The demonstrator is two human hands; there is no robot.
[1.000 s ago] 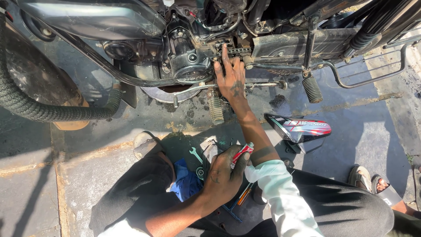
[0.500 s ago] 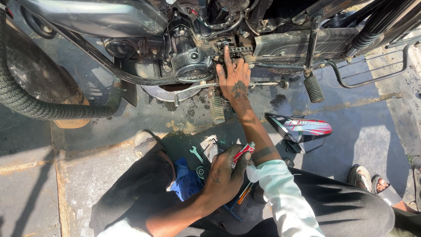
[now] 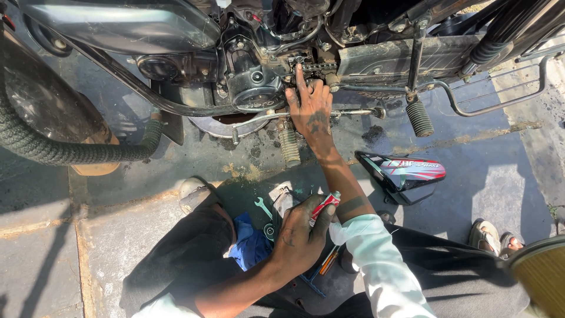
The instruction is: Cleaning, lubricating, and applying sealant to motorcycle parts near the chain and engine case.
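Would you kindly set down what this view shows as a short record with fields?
Setting: grey concrete floor beside a motorcycle's dark engine casing
Right hand: fingers stretched up, touching engine parts near the casing
Left hand: closed on a red-handled tool
Beside left hand: small silver spanner, crumpled blue cloth
On floor, right: black and red side panel
Below right hand: ribbed footpeg

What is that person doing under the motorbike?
A person sits on the ground beside a motorcycle. Their right hand reaches up with its fingers on the engine parts near the chain. Their left hand holds a small red and white tube over some tools, with a spanner and a blue cloth lying close by. A red side panel lies on the pavement.
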